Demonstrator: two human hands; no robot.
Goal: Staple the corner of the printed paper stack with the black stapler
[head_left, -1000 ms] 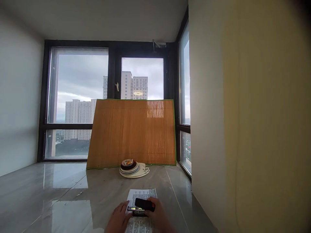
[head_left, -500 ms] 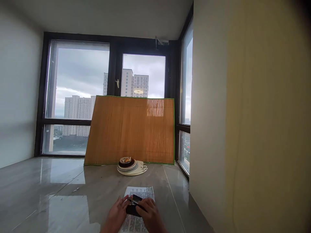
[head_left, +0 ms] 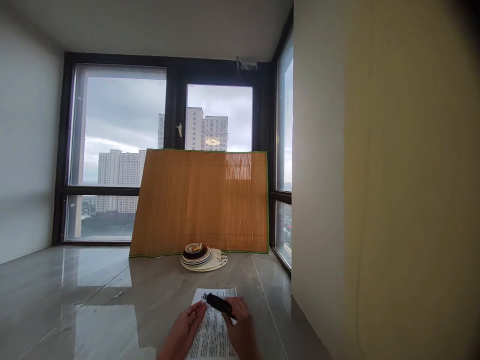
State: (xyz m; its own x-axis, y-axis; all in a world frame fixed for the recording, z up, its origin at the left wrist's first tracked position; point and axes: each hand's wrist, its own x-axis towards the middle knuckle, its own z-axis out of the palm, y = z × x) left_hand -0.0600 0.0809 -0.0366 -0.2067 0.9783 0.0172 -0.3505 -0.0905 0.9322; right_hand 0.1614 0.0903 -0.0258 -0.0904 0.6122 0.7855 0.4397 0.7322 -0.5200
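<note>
Black and slim, the stapler is held aslant over the upper part of the printed sheets, with a small bright metal end pointed to the left. Its right end is grasped in the curled fingers of the right hand. By the left hand, nothing is seen to be gripped: its fingers are stretched out, tips just beside the metal end, and whether contact is made cannot be told. The sheets are laid on the grey tiled surface; beyond them plates are stacked before an upright bamboo mat. A left fingertip could be nipped or pricked if the stapler were squeezed with the fingers so near that end; staples, if any are loose inside, could be spilled by a sharper tilt. Half a second ago, the stapler was seen spread apart, with metal showing between its two halves and the left fingers at that metal; now a single dark bar is presented, while the plates and mat are left unmoved.
</note>
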